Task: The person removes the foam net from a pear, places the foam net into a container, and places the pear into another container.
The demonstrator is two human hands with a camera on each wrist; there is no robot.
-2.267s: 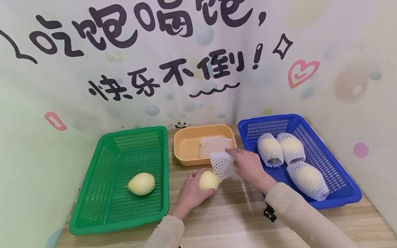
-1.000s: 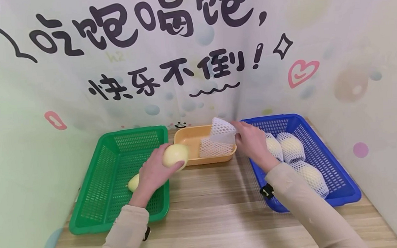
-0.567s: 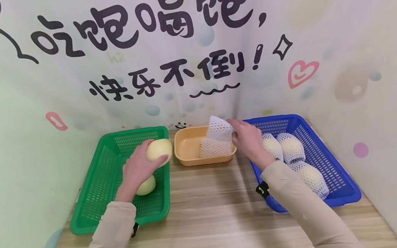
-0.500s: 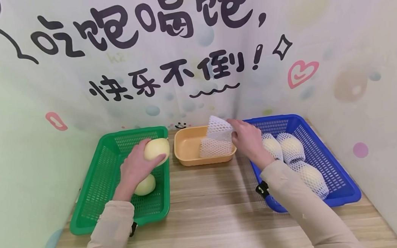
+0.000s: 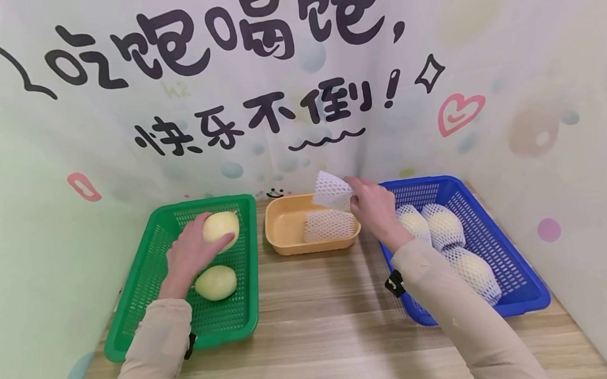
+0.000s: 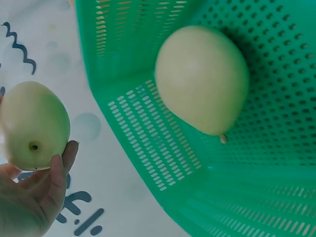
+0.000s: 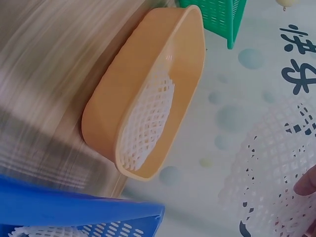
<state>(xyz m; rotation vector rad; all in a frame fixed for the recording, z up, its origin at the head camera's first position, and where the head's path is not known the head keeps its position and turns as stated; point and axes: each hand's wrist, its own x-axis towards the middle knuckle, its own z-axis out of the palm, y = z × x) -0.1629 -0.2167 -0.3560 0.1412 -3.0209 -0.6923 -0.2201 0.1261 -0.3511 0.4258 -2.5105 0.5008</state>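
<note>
- Left hand (image 5: 189, 251): fingers grasp a pear (image 5: 220, 226), long axis slanting, stem toward green basket's (image 5: 256, 262) far-right corner.
- Right hand (image 5: 375, 207): fingers pinch foam net (image 5: 332, 192) above orange tray (image 5: 312, 248).

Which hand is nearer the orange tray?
Right. The right hand hovers near the right end of the tray, holding a net; the left hand is left of the tray, over the green basket.

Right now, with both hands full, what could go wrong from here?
The held pear in the left hand could knock the unwrapped pear lying in the green basket and bruise it, since neither wears a net. The held net, in the right hand, seems to hang near the orange tray's far edge, so it might fall outside.
</note>
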